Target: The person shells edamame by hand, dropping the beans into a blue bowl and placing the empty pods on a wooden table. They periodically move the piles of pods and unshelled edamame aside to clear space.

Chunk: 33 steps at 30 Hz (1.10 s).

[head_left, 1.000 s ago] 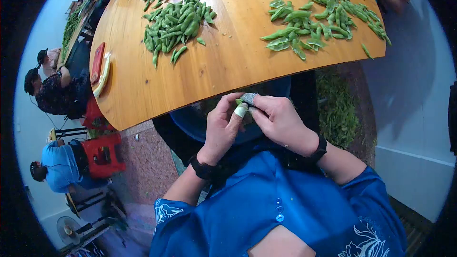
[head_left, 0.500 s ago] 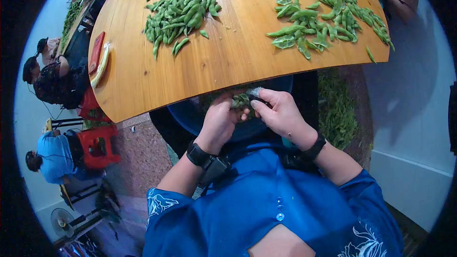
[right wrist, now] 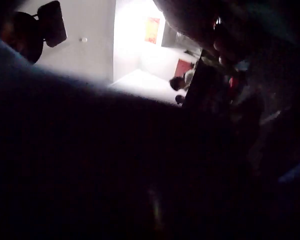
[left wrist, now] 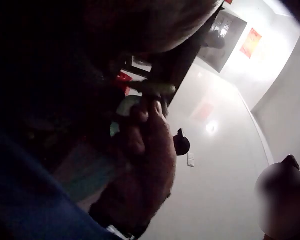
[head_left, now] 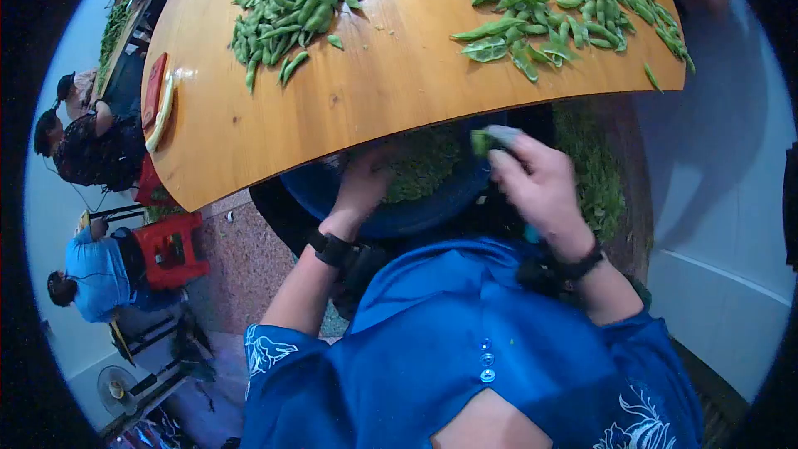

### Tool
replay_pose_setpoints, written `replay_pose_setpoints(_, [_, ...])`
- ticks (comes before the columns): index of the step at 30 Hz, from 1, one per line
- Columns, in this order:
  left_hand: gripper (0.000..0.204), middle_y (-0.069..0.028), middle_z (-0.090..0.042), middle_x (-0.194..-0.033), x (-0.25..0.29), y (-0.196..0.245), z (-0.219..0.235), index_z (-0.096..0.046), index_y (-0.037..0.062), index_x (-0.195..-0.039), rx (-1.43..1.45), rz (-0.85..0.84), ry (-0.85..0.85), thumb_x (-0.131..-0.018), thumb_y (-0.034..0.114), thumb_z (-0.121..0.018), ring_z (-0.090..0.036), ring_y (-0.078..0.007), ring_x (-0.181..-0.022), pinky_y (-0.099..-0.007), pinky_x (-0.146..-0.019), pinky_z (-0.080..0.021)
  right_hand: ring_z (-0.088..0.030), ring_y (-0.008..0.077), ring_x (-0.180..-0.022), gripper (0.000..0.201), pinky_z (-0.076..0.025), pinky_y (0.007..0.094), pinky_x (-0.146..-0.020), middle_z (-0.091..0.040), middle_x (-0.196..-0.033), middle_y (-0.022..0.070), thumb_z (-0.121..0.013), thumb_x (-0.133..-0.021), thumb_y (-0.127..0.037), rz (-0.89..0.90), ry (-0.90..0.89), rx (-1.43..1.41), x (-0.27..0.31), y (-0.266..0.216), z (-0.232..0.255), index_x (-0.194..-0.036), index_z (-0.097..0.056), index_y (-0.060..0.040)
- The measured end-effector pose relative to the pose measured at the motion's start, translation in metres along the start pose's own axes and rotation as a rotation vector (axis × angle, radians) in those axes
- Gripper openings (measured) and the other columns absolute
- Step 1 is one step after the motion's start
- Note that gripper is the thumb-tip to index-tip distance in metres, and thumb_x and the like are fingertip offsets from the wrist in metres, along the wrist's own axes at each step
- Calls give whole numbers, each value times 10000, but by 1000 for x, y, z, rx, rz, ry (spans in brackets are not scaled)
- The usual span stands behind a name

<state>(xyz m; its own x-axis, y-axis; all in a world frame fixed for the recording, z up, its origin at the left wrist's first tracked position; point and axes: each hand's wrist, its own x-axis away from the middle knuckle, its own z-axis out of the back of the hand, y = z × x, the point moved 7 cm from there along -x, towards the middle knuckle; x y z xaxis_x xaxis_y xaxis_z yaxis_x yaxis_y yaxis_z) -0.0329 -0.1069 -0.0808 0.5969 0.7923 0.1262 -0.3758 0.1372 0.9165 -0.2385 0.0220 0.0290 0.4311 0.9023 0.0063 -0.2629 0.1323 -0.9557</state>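
Note:
In the head view my right hand [head_left: 540, 187] pinches a green pod [head_left: 480, 143] between thumb and a silvery-wrapped finger, right of the blue basin [head_left: 399, 220]. My left hand [head_left: 363, 187] is over the basin's left side, its fingers blurred and partly in shadow under the table edge; whether they hold something does not show. Green pieces [head_left: 420, 168] lie in the basin. The left wrist view shows the right hand [left wrist: 147, 155] with a pod [left wrist: 160, 90] at its fingertips. The right wrist view is mostly dark.
The wooden table [head_left: 316, 125] overhangs the basin. On it lie a pod heap [head_left: 291, 17], a looser pod pile [head_left: 573, 21], a red object [head_left: 154, 90] and a pale strip [head_left: 163, 114]. Green pods or shells [head_left: 594, 175] cover the floor at right. People sit at left.
The hands, together over the basin earlier, have parted: the right moved right with a pod, the left moved left. More of the basin's contents shows. The view has shifted slightly.

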Motion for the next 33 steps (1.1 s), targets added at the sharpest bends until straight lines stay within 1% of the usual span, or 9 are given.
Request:
replay_pose_setpoints(1, [280, -152, -654, -1062, 0, 5, -1, -641, 12, -1058, -406, -284, 18, -810, 60, -520, -614, -293, -860, -392, -791, -483, -628, 147, -718, 258, -482, 301, -637, -680, -825, 115, -589, -858, -92, -14, 47, 59, 9, 3, 23, -1096, -629, 0])
replay_pose_setpoints(3, [316, -196, -630, -1087, -9, 3, -6, -623, 19, -1090, -434, -156, -62, -792, 97, -553, -587, -377, -991, -443, -872, -462, -624, 173, -699, 249, -478, 313, -638, -665, -811, 144, -582, -860, -94, -197, 125, 263, 26, 36, 72, -1083, -623, 10])
replay_pose_setpoints(5, [397, -211, -511, -1293, -25, -12, -23, -558, 42, -1209, -659, 91, -288, -880, 263, -556, -437, -363, -1246, -448, -1048, -347, -615, 215, -654, 221, -469, 319, -613, -634, -762, 169, -574, -862, -95, -99, 190, 555, 44, 66, 115, -1047, -618, 16])
replay_pose_setpoints(8, [321, -231, -599, -1103, -41, -2, -49, -599, 6, -1075, -649, -260, -134, -817, 194, -573, -556, -399, -1036, -453, -902, -449, -580, 244, -598, 187, -446, 323, -573, -599, -717, 186, -571, -862, -94, -181, 264, 747, 77, 107, 154, -1011, -609, 12])
replay_pose_setpoints(12, [325, -241, -578, -1140, -76, -53, -88, -583, 8, -1107, -758, -229, -304, -834, 180, -542, -549, -399, -1049, -462, -907, -441, -517, 258, -547, 150, -413, 339, -540, -569, -682, 177, -567, -867, -96, -304, 252, 609, 101, 121, 147, -974, -594, 6])
replay_pose_setpoints(18, [345, -257, -568, -1158, -81, -65, -87, -556, 2, -1164, -682, -227, -262, -869, 172, -501, -533, -409, -1075, -468, -922, -429, -546, 293, -564, 129, -419, 360, -541, -563, -676, 188, -563, -866, -99, -318, 254, 521, 110, 140, 144, -933, -585, 9])
replay_pose_setpoints(20, [354, -265, -559, -1173, -78, -75, -72, -552, -4, -1166, -662, -418, -99, -884, 200, -487, -519, -417, -1099, -472, -936, -417, -555, 306, -572, 131, -420, 368, -540, -564, -677, 192, -561, -864, -101, -309, 248, 503, 106, 145, 144, -934, -587, 7])
replay_pose_setpoints(29, [332, -252, -572, -1159, -74, -61, -49, -575, 25, -1160, -804, 120, -301, -882, 175, -471, -536, -414, -1090, -471, -930, -436, -579, 322, -586, 134, -428, 377, -537, -576, -674, 199, -551, -850, -90, -335, 213, 572, 102, 154, 140, -936, -594, 3])
replay_pose_setpoints(33, [329, -233, -587, -1137, -72, -78, -62, -588, 55, -1161, -993, 48, -362, -861, 137, -480, -532, -397, -1104, -473, -942, -423, -584, 312, -582, 132, -427, 375, -533, -569, -664, 205, -550, -846, -82, -377, 197, 563, 106, 159, 138, -929, -589, 12])
